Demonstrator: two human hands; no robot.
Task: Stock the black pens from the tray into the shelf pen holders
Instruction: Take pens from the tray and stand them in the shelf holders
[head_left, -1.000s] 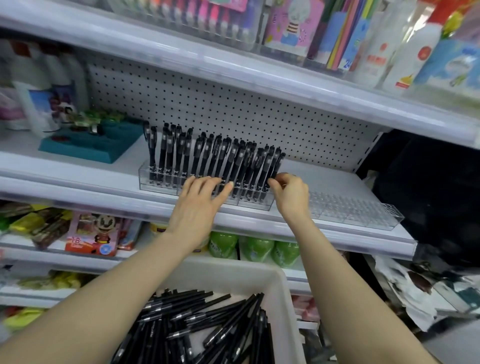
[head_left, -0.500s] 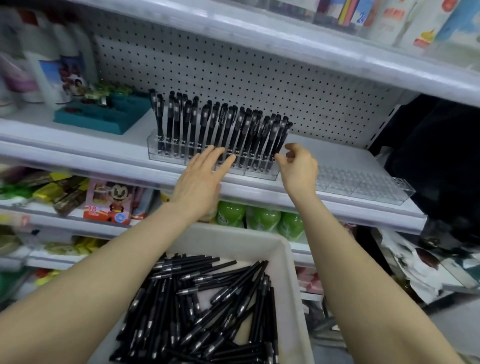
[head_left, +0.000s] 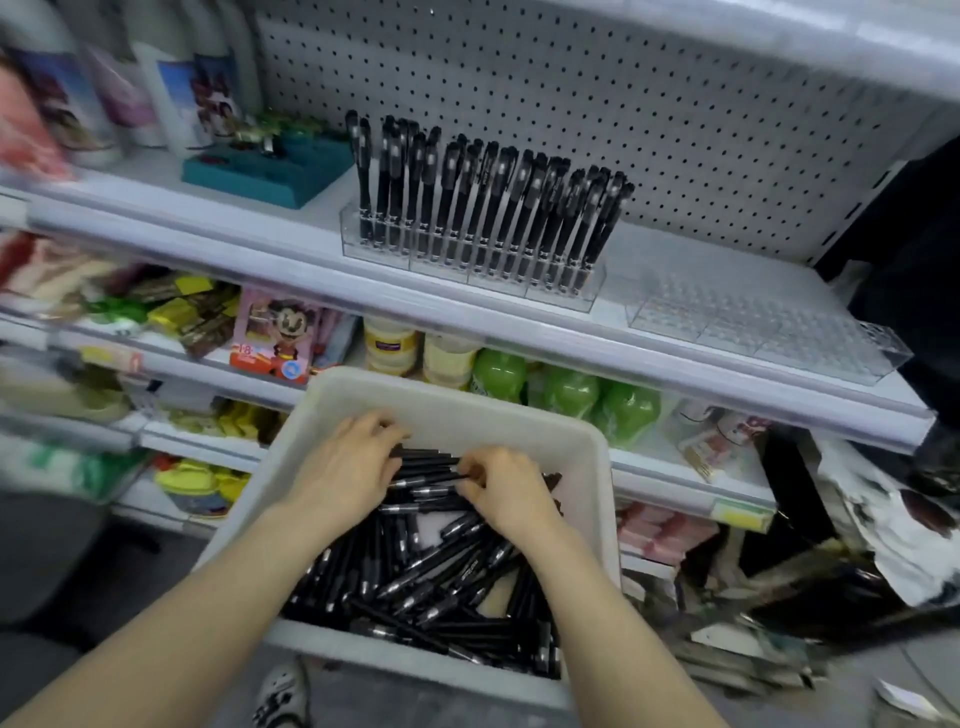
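A white tray (head_left: 467, 410) below the shelf holds a heap of several black pens (head_left: 441, 577). Both my hands are down in its far end. My left hand (head_left: 345, 475) lies on the pens with its fingers curled over them. My right hand (head_left: 501, 491) pinches at pens (head_left: 426, 467) that lie between the two hands. On the shelf above, a clear pen holder (head_left: 467, 265) stands full of upright black pens (head_left: 488, 202). To its right a second clear pen holder (head_left: 763, 325) has no pens in it.
A white shelf edge (head_left: 519, 322) runs across above the tray. A teal box (head_left: 270, 169) and bottles stand at the shelf's left. Green bottles (head_left: 571, 389) and toy packs fill the lower shelf. Crumpled wrapping lies on the floor at right.
Both hands have dropped from the filled pen holder on the shelf down into the tray and now close on loose pens. The view has tilted downward.
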